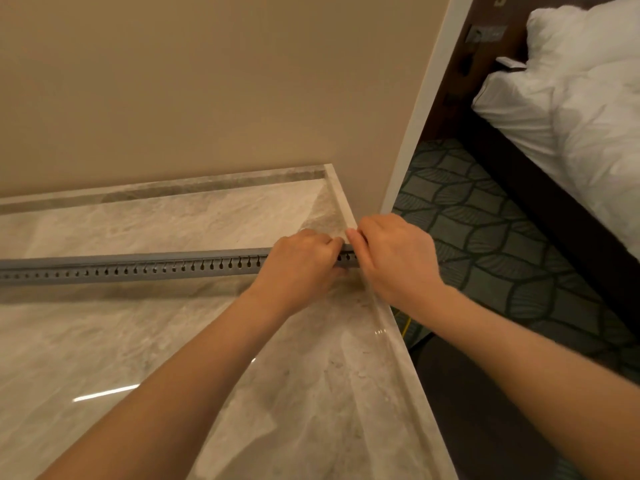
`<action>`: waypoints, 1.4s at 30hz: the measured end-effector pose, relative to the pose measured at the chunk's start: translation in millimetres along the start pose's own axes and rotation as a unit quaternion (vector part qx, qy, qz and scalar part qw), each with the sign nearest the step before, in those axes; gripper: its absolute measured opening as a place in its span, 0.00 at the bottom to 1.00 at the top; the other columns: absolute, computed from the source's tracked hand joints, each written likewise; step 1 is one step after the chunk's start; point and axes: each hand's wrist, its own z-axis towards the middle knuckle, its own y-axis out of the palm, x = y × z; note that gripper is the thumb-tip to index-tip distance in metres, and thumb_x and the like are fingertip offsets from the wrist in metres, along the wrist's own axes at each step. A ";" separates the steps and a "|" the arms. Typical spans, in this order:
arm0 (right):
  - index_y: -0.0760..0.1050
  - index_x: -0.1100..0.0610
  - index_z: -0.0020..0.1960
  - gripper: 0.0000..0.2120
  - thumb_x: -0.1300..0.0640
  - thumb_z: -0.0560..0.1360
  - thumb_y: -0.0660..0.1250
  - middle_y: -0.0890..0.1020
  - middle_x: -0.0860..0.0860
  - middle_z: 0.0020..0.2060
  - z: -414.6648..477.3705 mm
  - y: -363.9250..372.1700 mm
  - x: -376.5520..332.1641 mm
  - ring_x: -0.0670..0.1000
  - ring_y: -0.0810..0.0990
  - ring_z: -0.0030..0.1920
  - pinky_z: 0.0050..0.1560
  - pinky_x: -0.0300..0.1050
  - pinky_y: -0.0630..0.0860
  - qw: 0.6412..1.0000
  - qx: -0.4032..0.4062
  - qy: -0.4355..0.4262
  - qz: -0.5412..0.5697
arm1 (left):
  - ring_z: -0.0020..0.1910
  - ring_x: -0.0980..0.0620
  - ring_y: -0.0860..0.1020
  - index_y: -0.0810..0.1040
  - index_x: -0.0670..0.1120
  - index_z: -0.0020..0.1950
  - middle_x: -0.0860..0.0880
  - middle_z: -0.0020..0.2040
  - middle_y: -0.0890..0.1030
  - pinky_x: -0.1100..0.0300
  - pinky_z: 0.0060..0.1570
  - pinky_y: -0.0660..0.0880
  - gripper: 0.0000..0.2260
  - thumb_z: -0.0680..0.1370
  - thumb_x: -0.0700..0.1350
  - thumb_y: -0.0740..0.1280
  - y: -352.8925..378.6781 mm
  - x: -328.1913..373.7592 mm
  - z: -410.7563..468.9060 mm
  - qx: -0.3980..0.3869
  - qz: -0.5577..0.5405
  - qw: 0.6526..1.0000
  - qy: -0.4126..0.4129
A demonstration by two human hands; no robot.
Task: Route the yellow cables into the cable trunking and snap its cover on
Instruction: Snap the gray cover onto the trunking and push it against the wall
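A long grey cable trunking (138, 266) with a row of slots along its side lies across the marble table (104, 341), running from the left edge to the table's right rim. My left hand (301, 268) is closed over the trunking near its right end. My right hand (394, 258) grips the very end of it at the table's edge, thumb and fingers pinched together. A thin yellow cable (406, 325) hangs below the table's edge under my right forearm. Whether cables lie inside the trunking is hidden by its grey top and my hands.
A beige wall (207, 81) rises behind the table. To the right, a patterned green carpet (485, 237) lies beside a bed with white bedding (571, 116). The table has a raised rim (398, 341) along its right side.
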 end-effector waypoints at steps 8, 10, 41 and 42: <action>0.75 0.58 0.30 0.22 0.52 0.78 0.53 0.79 0.54 0.25 7.4 37.7 4.6 0.55 0.76 0.26 0.25 0.43 0.64 0.997 0.077 0.015 0.005 | 0.40 0.44 0.76 0.79 0.43 0.45 0.43 0.42 0.80 0.55 0.35 0.70 0.09 0.74 0.47 0.64 10.9 6.2 12.5 -0.055 -0.117 0.991 -0.042; 0.75 0.58 0.29 0.23 0.52 0.78 0.53 0.78 0.54 0.24 11.0 39.3 7.1 0.54 0.75 0.24 0.24 0.41 0.62 0.996 0.089 0.016 0.008 | 0.41 0.44 0.75 0.78 0.42 0.45 0.44 0.42 0.78 0.53 0.37 0.72 0.11 0.73 0.48 0.60 13.5 8.1 8.4 -0.035 -0.143 0.987 -0.058; 0.76 0.58 0.30 0.18 0.54 0.76 0.61 0.79 0.54 0.25 21.2 47.3 5.2 0.55 0.76 0.25 0.26 0.40 0.61 0.998 0.058 0.028 0.007 | 0.32 0.46 0.75 0.75 0.48 0.35 0.48 0.33 0.78 0.56 0.30 0.66 0.25 0.80 0.58 0.46 27.9 -12.7 17.2 0.035 -0.040 0.991 -0.123; 0.76 0.58 0.31 0.18 0.53 0.77 0.60 0.79 0.54 0.26 20.7 48.7 6.0 0.54 0.76 0.27 0.27 0.40 0.61 0.999 0.042 0.025 0.013 | 0.32 0.48 0.74 0.74 0.49 0.36 0.50 0.32 0.76 0.56 0.30 0.65 0.27 0.78 0.63 0.44 24.7 -24.0 12.4 -0.005 -0.046 0.994 -0.103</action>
